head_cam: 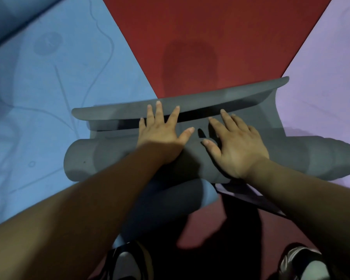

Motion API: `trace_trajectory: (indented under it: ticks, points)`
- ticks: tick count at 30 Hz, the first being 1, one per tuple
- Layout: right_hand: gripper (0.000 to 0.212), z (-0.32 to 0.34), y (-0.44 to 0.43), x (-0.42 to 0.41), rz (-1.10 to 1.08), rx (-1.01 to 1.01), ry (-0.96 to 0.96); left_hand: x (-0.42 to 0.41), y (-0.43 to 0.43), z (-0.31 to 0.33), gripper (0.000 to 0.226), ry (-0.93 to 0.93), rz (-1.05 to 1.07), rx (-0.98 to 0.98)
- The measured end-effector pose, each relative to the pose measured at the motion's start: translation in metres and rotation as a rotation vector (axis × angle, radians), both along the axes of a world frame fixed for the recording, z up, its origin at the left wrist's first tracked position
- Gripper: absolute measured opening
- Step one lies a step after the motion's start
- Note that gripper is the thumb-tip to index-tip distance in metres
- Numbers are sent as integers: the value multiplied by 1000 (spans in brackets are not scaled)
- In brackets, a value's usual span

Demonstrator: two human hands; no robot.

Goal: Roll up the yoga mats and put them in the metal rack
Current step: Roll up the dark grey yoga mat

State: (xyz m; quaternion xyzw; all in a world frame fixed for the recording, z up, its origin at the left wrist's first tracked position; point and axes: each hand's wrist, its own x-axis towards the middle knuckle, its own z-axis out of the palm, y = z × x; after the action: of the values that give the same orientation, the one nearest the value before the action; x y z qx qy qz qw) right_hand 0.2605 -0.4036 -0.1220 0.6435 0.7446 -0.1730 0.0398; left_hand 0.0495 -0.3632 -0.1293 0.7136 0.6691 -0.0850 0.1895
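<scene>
A grey yoga mat [101,156] lies crosswise in front of me, rolled into a thick roll with its free end [251,93] curling up at the far side. My left hand [160,134] presses flat on the roll with spread fingers, fingertips reaching the free end. My right hand [234,142] presses flat on it just to the right. A blue rolled mat [208,195] lies under my left forearm, close to my body. The metal rack is out of view.
A blue mat [49,98] lies flat at left, a red mat [200,37] in the middle, a purple mat [331,67] at right. Another blue roll [8,17] sits at the top left corner. My shoes [127,261] are at the bottom edge.
</scene>
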Motion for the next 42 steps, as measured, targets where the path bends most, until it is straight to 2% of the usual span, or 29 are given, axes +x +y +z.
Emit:
trace_trajectory:
  ticks: [16, 25, 30, 34, 38, 42]
  points:
    - [70, -2, 46, 4, -48, 49, 69, 1, 42, 4, 78, -19, 13, 18]
    - [69, -6, 64, 6, -82, 84, 92, -6, 29, 8, 82, -29, -43, -8]
    - [69, -2, 63, 3, -84, 82, 80, -5, 31, 4, 85, -1, -54, 17]
    - [76, 8, 43, 0, -124, 48, 67, -5, 38, 3, 83, -14, -44, 52]
    - [78, 3, 23, -3, -73, 46, -27, -4, 43, 4, 83, -10, -39, 26]
    - [78, 1, 30, -3, -77, 70, -24, -3, 46, 6, 86, 9, -43, 7]
